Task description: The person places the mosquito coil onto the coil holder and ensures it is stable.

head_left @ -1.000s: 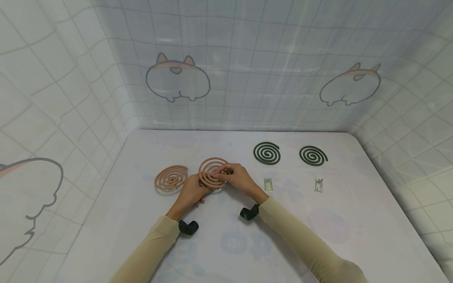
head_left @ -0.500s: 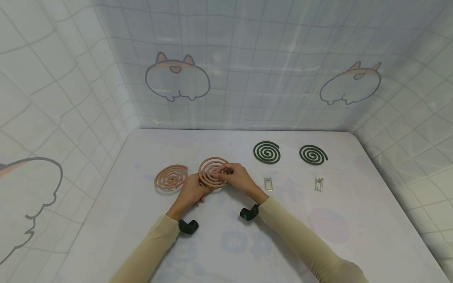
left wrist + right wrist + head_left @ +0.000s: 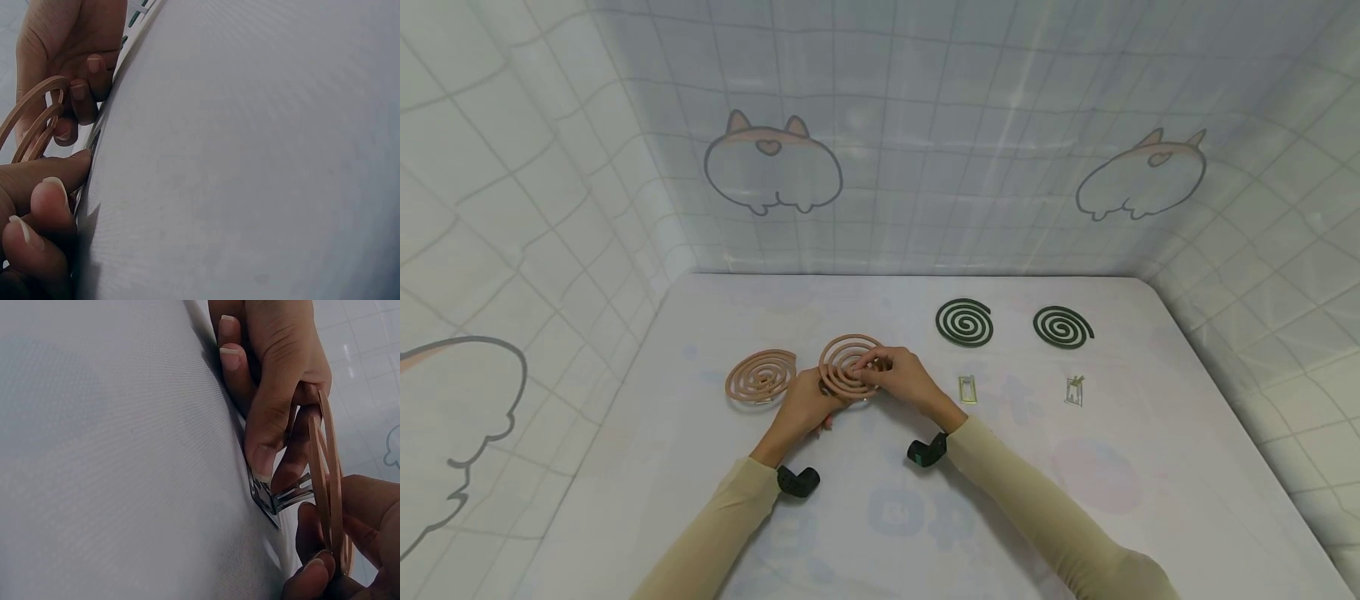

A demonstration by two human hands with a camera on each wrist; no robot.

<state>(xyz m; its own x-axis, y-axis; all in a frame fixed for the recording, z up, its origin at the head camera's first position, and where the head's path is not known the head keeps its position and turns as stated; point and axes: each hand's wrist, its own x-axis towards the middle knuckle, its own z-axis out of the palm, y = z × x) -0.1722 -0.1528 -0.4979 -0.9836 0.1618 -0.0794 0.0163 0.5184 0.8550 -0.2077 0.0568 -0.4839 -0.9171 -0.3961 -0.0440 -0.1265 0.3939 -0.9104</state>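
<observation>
My left hand (image 3: 808, 402) holds the flat base of a small metal coil stand (image 3: 267, 499) against the table, thumb on top in the right wrist view. Its prongs rise to a brown mosquito coil (image 3: 842, 365), which is tilted above the base. My right hand (image 3: 904, 379) pinches this coil near its centre. The left wrist view shows the coil's rings between both hands; the stand is hidden there. Whether the prong tip passes into the coil's centre cannot be told. Beside my left hand, another brown mosquito coil (image 3: 762, 377) sits raised on its own stand.
Two dark green mosquito coils (image 3: 964, 322) lie flat at the back right of the white table (image 3: 880, 475). In front of them lie two small metal stands: one flat, yellowish stand (image 3: 967, 389) and one stand (image 3: 1075, 391) with a raised prong. Tile-patterned curtains (image 3: 925, 167) enclose the back and sides.
</observation>
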